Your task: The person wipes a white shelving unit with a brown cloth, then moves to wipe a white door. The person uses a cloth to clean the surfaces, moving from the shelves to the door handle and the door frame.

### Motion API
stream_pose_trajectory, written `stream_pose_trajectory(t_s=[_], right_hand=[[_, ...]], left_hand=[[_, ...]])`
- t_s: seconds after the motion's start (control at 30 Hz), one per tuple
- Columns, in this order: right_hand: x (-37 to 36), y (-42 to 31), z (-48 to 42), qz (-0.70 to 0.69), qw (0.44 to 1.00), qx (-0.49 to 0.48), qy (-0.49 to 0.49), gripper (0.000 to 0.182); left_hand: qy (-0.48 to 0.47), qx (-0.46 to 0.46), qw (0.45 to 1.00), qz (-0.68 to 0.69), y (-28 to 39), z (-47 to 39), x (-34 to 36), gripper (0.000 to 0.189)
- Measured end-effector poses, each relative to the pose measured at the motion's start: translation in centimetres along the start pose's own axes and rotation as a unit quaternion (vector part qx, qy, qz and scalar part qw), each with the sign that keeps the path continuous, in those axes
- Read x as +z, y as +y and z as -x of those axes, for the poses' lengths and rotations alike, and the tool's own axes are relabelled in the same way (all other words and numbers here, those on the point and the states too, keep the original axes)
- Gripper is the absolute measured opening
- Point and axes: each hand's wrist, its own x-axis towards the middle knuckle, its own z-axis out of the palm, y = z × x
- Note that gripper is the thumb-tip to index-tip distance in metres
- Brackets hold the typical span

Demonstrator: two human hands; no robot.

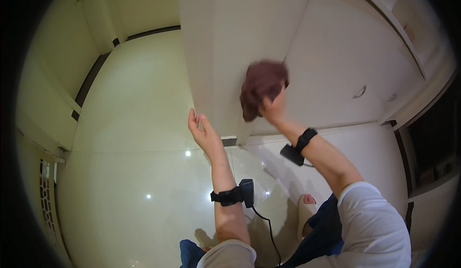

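My right hand (274, 106) grips a bunched dark maroon cloth (264, 82), blurred at its edges. The cloth lies over the pale surface where a white wall panel (223, 52) meets a white cabinet door (335, 62); whether it presses on that surface I cannot tell. My left hand (205, 134) is raised with nothing in it, its fingers loosely extended and thumb apart. In the picture its fingertips overlap the panel's left edge, but contact cannot be made out.
Two curved metal handles (359, 92) sit on the cabinet fronts. Glossy light floor tiles (129, 181) extend below and to the left. A cable (270, 228) hangs from the black device (247, 193) strapped to my left forearm. A dark glass front (434, 142) stands at right.
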Motion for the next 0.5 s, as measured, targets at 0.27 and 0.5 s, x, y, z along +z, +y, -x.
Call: stream_pose_trajectory(t_s=[0.27,0.5], right_hand=[[-0.1,-4.0,-25.4,-0.037,0.991,-0.078,0.104,0.040],[7.4,-9.1,-11.3,-0.011,0.956,-0.148,-0.254,0.017]], left_hand=[[0.014,0.030,0.998,0.062,4.2,-0.4,0.0,0.052],[0.024,-0.008,0.998,0.054,0.6,-1.1,-1.2,0.054]])
